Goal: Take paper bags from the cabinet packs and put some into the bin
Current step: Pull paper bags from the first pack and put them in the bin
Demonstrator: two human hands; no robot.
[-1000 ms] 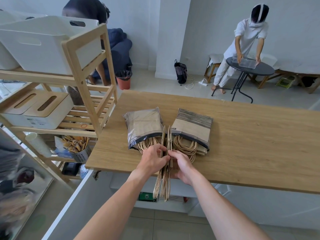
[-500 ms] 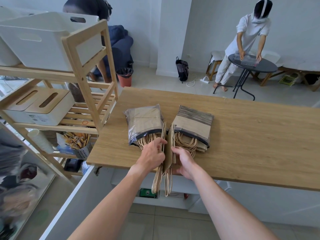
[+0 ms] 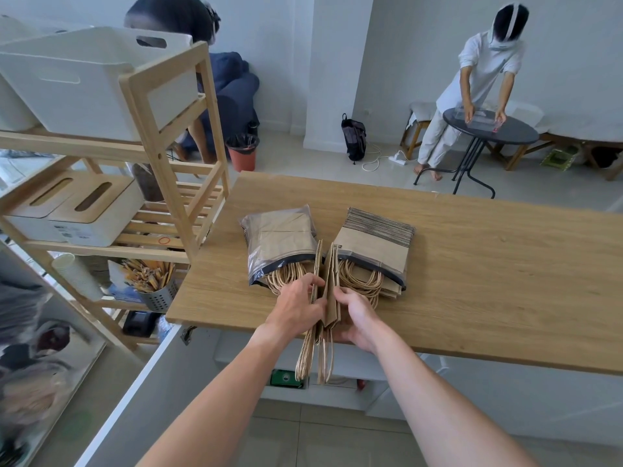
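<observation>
Now a small bundle of brown paper bags point(image 3: 326, 291) stands on edge at the near edge of the wooden table point(image 3: 488, 264), and its twisted paper handles hang down past that edge. The left hand point(image 3: 296, 310) grips the bundle from the left side with curled fingers, and the right hand point(image 3: 357, 318) holds it from the right and from below. Behind the bundle lie two plastic packs of the same bags, the left pack point(image 3: 281, 241) and the right pack point(image 3: 374, 246), both with open mouths toward the person and rope handles coming out.

To the left stands a wooden shelf point(image 3: 168, 136) with a white bin point(image 3: 84, 79) on top. Two tissue boxes point(image 3: 74, 210) are on a lower board. The shelf post covers part of the bin.

How many bags are in the bundle I cannot tell. The far left of the view is blurred.
</observation>
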